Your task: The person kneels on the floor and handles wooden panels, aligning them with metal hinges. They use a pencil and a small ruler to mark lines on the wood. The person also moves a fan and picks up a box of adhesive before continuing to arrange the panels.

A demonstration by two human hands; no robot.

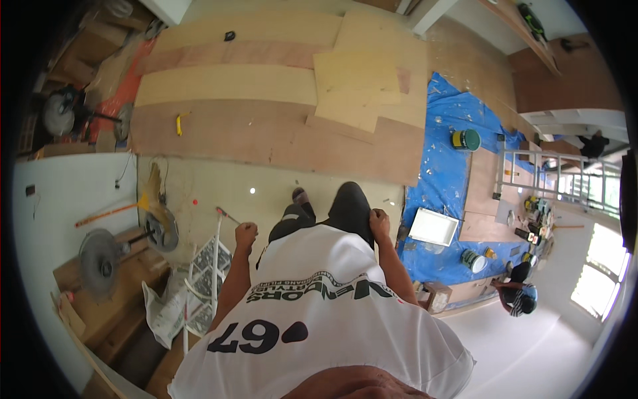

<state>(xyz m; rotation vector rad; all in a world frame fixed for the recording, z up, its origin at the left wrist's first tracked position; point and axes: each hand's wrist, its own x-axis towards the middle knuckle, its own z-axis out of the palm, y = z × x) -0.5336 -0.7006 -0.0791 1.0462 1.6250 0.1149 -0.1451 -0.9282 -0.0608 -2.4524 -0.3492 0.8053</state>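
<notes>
Gripping a slim red-and-dark tool [228, 215] in the left hand [246, 235], left of the frame's middle. Probably best keeping a snug hold and going slow. Pointing up and left, lying long-ways on that slant. Curling the right hand [380, 225] by the dark trouser leg [350, 206], being unable to tell if empty.

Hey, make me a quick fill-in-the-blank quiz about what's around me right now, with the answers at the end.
1. Compared with the right hand, the left hand is ____ away from the white tray.
2. The green-topped bucket is on a sheet coloured ____.
3. The small yellow object lies on a brown board, toward the wearer's ____ side.

Missing words: farther; blue; left.
</notes>
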